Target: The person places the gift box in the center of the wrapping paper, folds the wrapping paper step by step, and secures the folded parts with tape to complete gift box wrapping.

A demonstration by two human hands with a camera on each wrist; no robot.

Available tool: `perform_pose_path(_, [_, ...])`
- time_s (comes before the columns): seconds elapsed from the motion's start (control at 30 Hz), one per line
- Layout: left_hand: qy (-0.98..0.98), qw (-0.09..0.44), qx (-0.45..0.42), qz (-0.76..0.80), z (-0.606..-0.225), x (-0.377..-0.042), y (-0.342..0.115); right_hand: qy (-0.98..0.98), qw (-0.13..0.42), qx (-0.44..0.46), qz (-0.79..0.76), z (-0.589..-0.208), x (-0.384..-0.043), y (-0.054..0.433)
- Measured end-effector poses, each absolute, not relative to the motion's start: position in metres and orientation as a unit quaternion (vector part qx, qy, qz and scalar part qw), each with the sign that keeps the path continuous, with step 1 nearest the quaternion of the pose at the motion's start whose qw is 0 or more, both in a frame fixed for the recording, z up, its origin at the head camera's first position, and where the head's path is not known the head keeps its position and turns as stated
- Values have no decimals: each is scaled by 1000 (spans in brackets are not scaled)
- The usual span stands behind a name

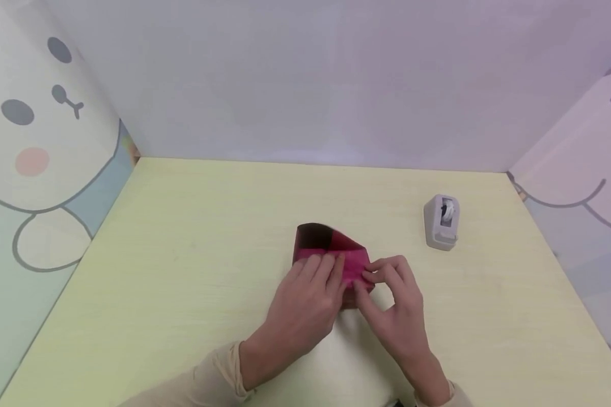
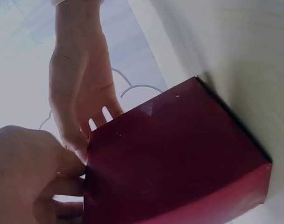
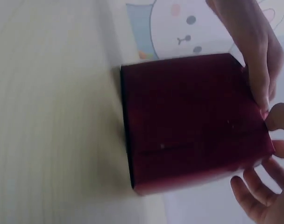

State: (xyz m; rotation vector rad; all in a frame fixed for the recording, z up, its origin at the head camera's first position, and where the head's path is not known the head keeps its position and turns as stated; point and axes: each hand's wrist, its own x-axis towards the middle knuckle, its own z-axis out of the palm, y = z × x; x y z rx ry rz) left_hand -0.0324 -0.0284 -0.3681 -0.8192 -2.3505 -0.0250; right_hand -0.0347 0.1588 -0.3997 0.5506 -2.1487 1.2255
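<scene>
A box-shaped package in dark red paper (image 2: 174, 154) stands on the table in front of me. Its smooth side fills much of both wrist views. On top, a bright magenta section of paper (image 1: 353, 264) lies folded over, and behind it a dark, raised paper flap (image 1: 313, 234) stands up. My left hand (image 1: 305, 299) presses on the magenta paper with its fingers together and nearly straight. At the right corner my right hand (image 1: 397, 308) pinches the paper's edge between thumb and fingers. In the right wrist view, my right fingers (image 3: 256, 186) are at the package's upper edge.
A pale tape dispenser (image 1: 442, 221) with a roll of tape stands at the back right of the light wooden table (image 1: 209, 215). A small dark object (image 1: 397, 403) shows at the bottom edge. Walls with cartoon animals enclose the table's back and sides.
</scene>
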Motion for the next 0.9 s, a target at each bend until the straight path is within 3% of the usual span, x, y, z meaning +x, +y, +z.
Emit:
perform_pose_path(0.17, [-841,411,-335,-105,-364,-30,-43,-812,303,161,472,-400,-30,149])
perform_pose_path(0.27, [-831,434,-310,-156,-365,-29,-56,-803,323,160,474,-400,-30,146])
perform_pose_path(0.4, [-865,398,-245,-184,-368,-33,-69,-801,326,152,478,-398,-30,143])
perform_pose_path(0.57, [-896,352,-196,-187,-373,-42,-74,-813,290,124,489,-394,-27,143])
perform_pose_path(0.9, [-889,354,-244,-155,-370,-53,-74,-813,273,107,503,-391,-28,140])
